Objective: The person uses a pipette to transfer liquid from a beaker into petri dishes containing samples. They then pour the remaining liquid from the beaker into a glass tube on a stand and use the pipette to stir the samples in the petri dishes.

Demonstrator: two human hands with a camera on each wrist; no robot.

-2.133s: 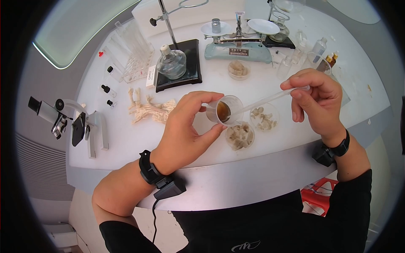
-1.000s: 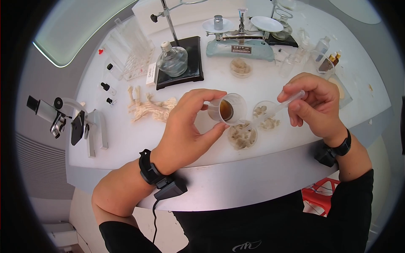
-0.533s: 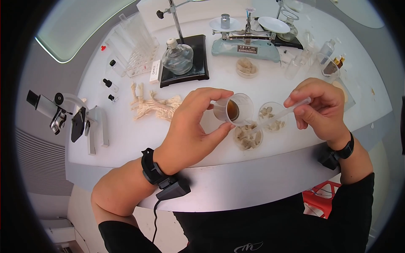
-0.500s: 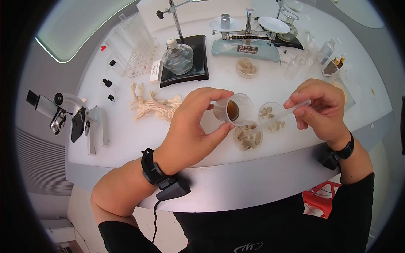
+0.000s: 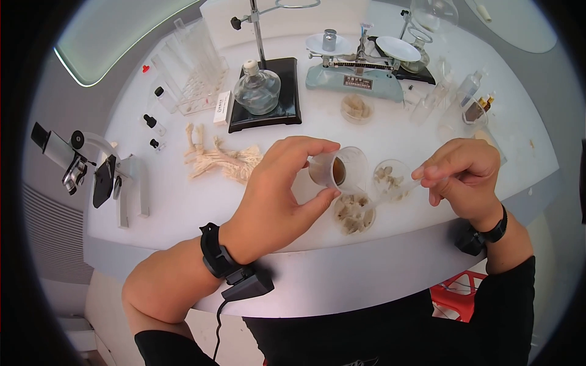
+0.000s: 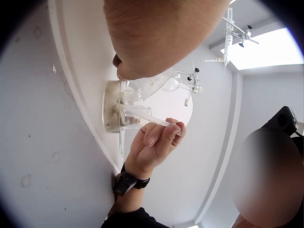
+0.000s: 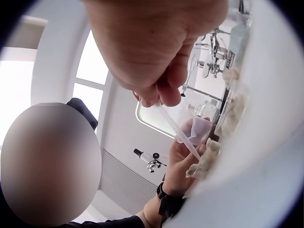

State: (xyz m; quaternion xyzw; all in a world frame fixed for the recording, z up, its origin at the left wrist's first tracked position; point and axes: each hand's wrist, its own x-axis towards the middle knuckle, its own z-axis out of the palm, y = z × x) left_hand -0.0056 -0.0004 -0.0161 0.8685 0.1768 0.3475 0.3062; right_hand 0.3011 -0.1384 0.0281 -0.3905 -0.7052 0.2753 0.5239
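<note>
My left hand grips a small clear plastic cup between thumb and fingers, tipped so its mouth faces right. Brown liquid lies inside. My right hand pinches a translucent plastic dropper at its upper end. The dropper slants down to the left, its tip among the pale brownish pieces in the nearest petri dish. In the right wrist view, the dropper reaches down to these pieces. A second petri dish with similar pieces stands just behind.
A third petri dish sits before the balance scale. Cotton cord lies left of the cup, near a glass spirit lamp on a stand base. The microscope is far left; glass bottles stand back right.
The dropper has come out of the cup and swung down to the right, over to the nearest petri dish. My left hand still holds the cup tipped.
</note>
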